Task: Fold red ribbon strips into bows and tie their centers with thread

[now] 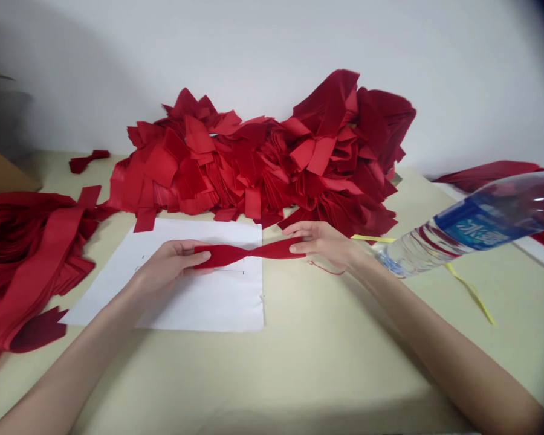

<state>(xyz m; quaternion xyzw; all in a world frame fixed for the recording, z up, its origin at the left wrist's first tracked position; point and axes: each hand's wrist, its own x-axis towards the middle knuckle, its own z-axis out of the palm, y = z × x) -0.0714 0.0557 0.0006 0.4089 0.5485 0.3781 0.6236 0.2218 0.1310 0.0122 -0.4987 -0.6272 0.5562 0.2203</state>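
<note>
A red fabric strip [249,252], twisted once in the middle, is stretched between my two hands just above the table. My left hand [174,261] pinches its left end over a white paper sheet [199,299] that bears faint drawn lines. My right hand [321,241] grips the right end, fingers closed on it, just past the sheet's right edge. A thin red thread [326,269] trails on the table below my right hand.
A big heap of folded red fabric pieces [272,163] lies behind my hands against the white wall. More red strips [27,241] pile up at the left. A plastic water bottle [471,226] lies close on the right, over a yellow tape [471,293]. A brown board [0,172] stands far left.
</note>
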